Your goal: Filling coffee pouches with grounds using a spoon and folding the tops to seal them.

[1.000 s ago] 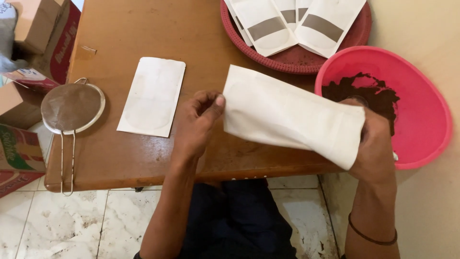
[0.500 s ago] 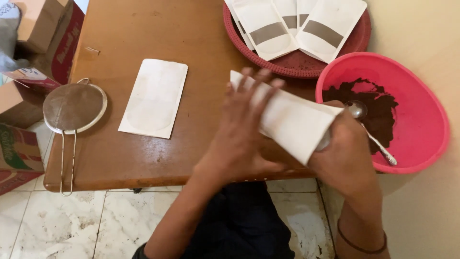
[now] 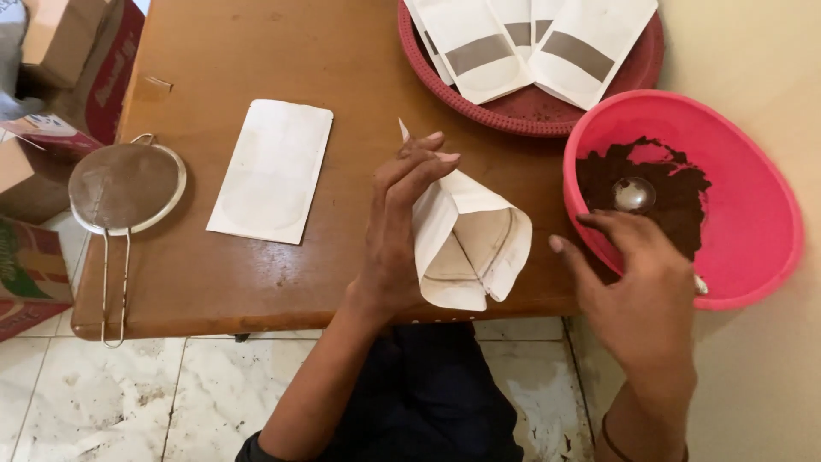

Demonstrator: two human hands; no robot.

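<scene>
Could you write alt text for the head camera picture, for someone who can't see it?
A person's left hand holds a white paper pouch open over a wooden table, while the right hand reaches toward a spoon in a pink bowl of dark powder. Another pouch and a sieve lie to the left.

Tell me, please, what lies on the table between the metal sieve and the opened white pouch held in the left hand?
In the head view, one flat white pouch lies on the wooden table between them.

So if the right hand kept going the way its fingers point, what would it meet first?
Probably the spoon lying in the dark powder of the pink bowl; the right hand already reaches over its rim, though depth is unclear.
</scene>
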